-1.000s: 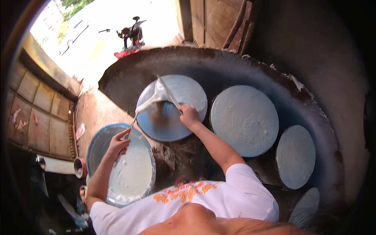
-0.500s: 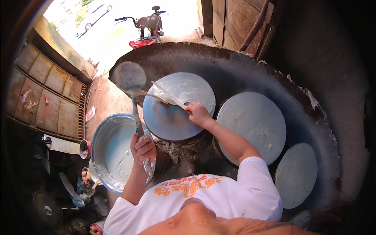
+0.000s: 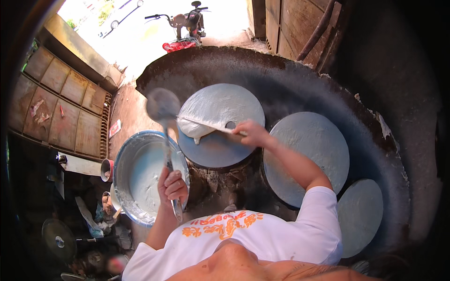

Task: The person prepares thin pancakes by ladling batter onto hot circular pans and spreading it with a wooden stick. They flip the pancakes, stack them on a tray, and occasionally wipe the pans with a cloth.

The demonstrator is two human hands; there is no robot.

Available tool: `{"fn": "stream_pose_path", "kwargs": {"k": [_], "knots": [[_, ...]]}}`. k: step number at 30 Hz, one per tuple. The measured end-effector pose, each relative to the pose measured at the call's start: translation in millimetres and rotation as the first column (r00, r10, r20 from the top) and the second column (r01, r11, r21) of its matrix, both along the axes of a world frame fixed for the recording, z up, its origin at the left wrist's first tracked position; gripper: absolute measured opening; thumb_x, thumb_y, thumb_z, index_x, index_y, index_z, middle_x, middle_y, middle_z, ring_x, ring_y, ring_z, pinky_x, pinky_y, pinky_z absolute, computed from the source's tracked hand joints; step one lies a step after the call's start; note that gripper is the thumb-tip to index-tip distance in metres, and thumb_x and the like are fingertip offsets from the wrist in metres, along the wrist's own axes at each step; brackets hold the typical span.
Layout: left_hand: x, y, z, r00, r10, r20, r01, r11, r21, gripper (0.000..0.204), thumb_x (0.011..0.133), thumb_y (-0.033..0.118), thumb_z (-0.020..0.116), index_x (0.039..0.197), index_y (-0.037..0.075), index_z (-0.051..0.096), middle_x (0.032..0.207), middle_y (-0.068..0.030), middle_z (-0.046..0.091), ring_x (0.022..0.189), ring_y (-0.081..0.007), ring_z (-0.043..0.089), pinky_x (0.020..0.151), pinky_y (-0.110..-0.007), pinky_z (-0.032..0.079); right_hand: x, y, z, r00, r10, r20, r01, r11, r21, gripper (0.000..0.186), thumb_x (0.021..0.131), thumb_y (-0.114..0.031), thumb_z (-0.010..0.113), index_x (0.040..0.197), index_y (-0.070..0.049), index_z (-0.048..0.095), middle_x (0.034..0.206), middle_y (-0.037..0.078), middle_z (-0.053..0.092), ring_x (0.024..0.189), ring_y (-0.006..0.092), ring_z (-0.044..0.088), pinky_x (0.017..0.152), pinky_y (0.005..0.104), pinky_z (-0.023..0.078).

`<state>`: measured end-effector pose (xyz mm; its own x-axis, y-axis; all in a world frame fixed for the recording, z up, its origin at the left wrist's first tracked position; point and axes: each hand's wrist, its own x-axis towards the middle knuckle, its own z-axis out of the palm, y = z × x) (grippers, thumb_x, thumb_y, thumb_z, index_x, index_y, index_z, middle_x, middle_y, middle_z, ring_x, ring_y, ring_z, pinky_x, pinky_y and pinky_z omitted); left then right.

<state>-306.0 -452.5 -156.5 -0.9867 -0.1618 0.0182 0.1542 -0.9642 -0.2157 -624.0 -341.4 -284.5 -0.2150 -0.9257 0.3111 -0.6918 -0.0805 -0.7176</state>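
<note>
My left hand (image 3: 173, 187) is closed round the handle of a long metal ladle (image 3: 168, 147), held upright over the rim of a basin of white batter (image 3: 149, 180). The ladle's bowl, blurred by motion, hangs left of a round griddle (image 3: 211, 152). A thin, flat batter spreader (image 3: 206, 122) lies across that griddle, its end gripped in my right hand (image 3: 253, 133). White batter (image 3: 225, 100) coats the far half of the plate. A thick ridge of it gathers along the spreader and droops to a point on the bare, bluish near half.
Two more round griddles, one in the middle right (image 3: 307, 157) and one nearer me (image 3: 361, 218), sit in the large dark curved counter (image 3: 276, 70). Small containers (image 3: 107, 170) and clutter stand left of the basin. Beyond the counter are a parked scooter (image 3: 185, 23) and metal doors (image 3: 65, 100).
The spreader has swung so its left tip lies nearer me, and the batter covers the far half more fully. My right hand has moved slightly right. The ladle's bowl has dropped a little nearer me.
</note>
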Motion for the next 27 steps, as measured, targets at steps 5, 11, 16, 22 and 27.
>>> {"fn": "stream_pose_path", "kwargs": {"k": [5, 11, 16, 22, 27], "knots": [[-33.0, -26.2, -17.3, 0.992, -0.001, 0.129, -0.004, 0.999, 0.041, 0.042, 0.099, 0.033, 0.040, 0.065, 0.008, 0.036, 0.053, 0.0019, 0.033, 0.039, -0.0063, 0.034, 0.036, -0.021, 0.033, -43.4, -33.4, -6.8, 0.958, -0.246, 0.147, 0.234, 0.968, 0.095, 0.023, 0.066, -0.005, 0.065, 0.088, -0.008, 0.070, 0.092, 0.012, 0.065, 0.095, 0.0294, 0.060, 0.082, 0.0350, 0.047], [3.1, -24.2, -0.4, 0.990, 0.074, 0.116, -0.096, 0.976, 0.197, 0.042, 0.099, 0.031, 0.039, 0.064, 0.009, 0.036, 0.053, 0.0012, 0.032, 0.039, -0.0092, 0.035, 0.038, -0.024, 0.034, -2.7, -8.8, -2.9, 0.985, 0.098, 0.145, -0.111, 0.990, 0.082, 0.034, 0.061, 0.000, 0.064, 0.093, -0.008, 0.069, 0.087, 0.010, 0.066, 0.085, 0.0269, 0.063, 0.075, 0.0319, 0.049], [-6.4, -59.7, -1.1, 0.942, 0.055, 0.331, -0.064, 0.998, 0.017, 0.041, 0.099, 0.031, 0.039, 0.064, 0.010, 0.037, 0.052, 0.0013, 0.034, 0.040, -0.0094, 0.036, 0.042, -0.024, 0.038, -25.0, -35.6, -0.7, 0.987, -0.020, 0.157, 0.015, 0.999, 0.028, 0.037, 0.061, -0.001, 0.066, 0.097, -0.007, 0.069, 0.087, 0.008, 0.066, 0.078, 0.0193, 0.060, 0.068, 0.0296, 0.048], [45.4, -57.0, 16.4, 0.931, 0.018, 0.364, -0.072, 0.988, 0.135, 0.036, 0.098, 0.028, 0.041, 0.067, 0.009, 0.039, 0.054, 0.0006, 0.037, 0.041, -0.0108, 0.039, 0.043, -0.024, 0.040, -16.4, 37.7, 32.1, 0.961, 0.098, 0.259, -0.180, 0.931, 0.317, 0.036, 0.060, -0.002, 0.066, 0.096, -0.008, 0.069, 0.092, 0.010, 0.066, 0.085, 0.0246, 0.062, 0.074, 0.0320, 0.049], [-3.6, -58.3, -23.6, 0.872, -0.073, 0.484, -0.030, 0.979, 0.203, 0.040, 0.096, 0.027, 0.043, 0.061, 0.009, 0.039, 0.052, -0.0002, 0.038, 0.040, -0.0106, 0.038, 0.042, -0.024, 0.039, -5.4, 21.0, -14.2, 0.973, -0.050, 0.227, 0.038, 0.998, 0.058, 0.036, 0.058, -0.001, 0.066, 0.094, -0.008, 0.068, 0.097, 0.009, 0.065, 0.092, 0.0249, 0.062, 0.079, 0.0326, 0.049]]}}
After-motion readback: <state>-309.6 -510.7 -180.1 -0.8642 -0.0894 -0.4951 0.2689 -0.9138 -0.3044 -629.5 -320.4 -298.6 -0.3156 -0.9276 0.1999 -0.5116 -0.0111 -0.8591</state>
